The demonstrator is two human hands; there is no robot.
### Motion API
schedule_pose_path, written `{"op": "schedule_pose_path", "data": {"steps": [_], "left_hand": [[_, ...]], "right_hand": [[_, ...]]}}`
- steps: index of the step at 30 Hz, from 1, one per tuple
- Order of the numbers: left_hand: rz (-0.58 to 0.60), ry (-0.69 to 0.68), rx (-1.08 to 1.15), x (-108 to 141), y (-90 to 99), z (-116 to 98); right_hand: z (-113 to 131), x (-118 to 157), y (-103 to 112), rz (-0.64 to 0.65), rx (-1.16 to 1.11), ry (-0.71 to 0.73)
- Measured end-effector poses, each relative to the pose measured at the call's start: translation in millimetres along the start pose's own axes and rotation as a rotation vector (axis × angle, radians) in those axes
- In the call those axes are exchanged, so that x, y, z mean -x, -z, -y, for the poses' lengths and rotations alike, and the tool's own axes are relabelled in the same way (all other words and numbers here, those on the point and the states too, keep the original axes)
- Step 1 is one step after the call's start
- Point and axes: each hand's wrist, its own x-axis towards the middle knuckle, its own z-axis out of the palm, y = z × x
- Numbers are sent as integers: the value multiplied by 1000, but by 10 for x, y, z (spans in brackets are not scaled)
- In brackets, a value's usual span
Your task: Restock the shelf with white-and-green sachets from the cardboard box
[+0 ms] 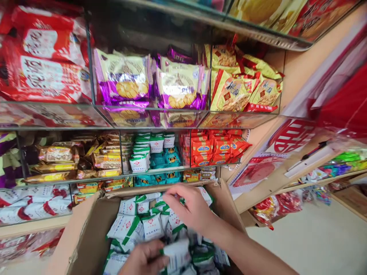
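A cardboard box full of small white-and-green snack packets stands in front of the shelves. Low over the packets, my left hand pinches one white-and-green snack packet, a little blurred by motion. My right hand reaches across the box from the right, near its far edge. Its fingers are curled together, and what they hold, if anything, is hidden. Behind the box, a shelf compartment has a stack of matching white-and-green packets beside teal packets.
Glass dividers separate red bags, purple-and-cream cookie packs and yellow-and-red packs above. Brown-and-yellow bars and orange-red packets flank the middle compartment. A wooden side panel rises at right; bagged goods lie beyond.
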Motion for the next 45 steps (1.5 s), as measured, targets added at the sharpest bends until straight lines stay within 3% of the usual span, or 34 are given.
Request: {"op": "schedule_pose_path", "data": {"steps": [3, 6, 9, 13, 19, 23, 26, 29, 31, 35, 39, 42, 45], "left_hand": [[-185, 53, 307, 61, 121, -338], [-247, 71, 443, 15, 101, -522], [-298, 26, 500, -41, -40, -607], [-330, -15, 468, -69, -202, -670], [-314, -31, 587, -3, -225, -617], [-370, -32, 681, 42, -249, -561], [-435, -28, 767, 30, -253, -531], [-481, -30, 840, 0, -222, -504], [-485, -26, 852, -13, -186, -487], [-474, -11, 683, -12, -84, -424], [-362, -53, 329, -5, 52, -306], [-308, -122, 59, 37, 168, -247], [-389, -121, -118, 124, 309, -198]], "right_hand": [[-127, 567, 45, -4, -163, -310], [-265, 774, -2, -22, -258, -457], [-258, 766, -71, -141, -134, -445], [-151, 704, -142, -187, -67, -377], [-199, 693, -255, -259, 142, -303], [-217, 692, -296, -292, 168, -283], [-187, 696, -302, -266, -58, -318], [-147, 724, -326, -73, -483, -376], [-111, 713, -320, 5, -618, -424], [31, 381, -124, -106, -446, -339], [95, -419, 124, -280, 11, -201], [-51, -1029, 106, -144, 371, -371], [-257, -1408, -60, -19, 414, -473]]}}
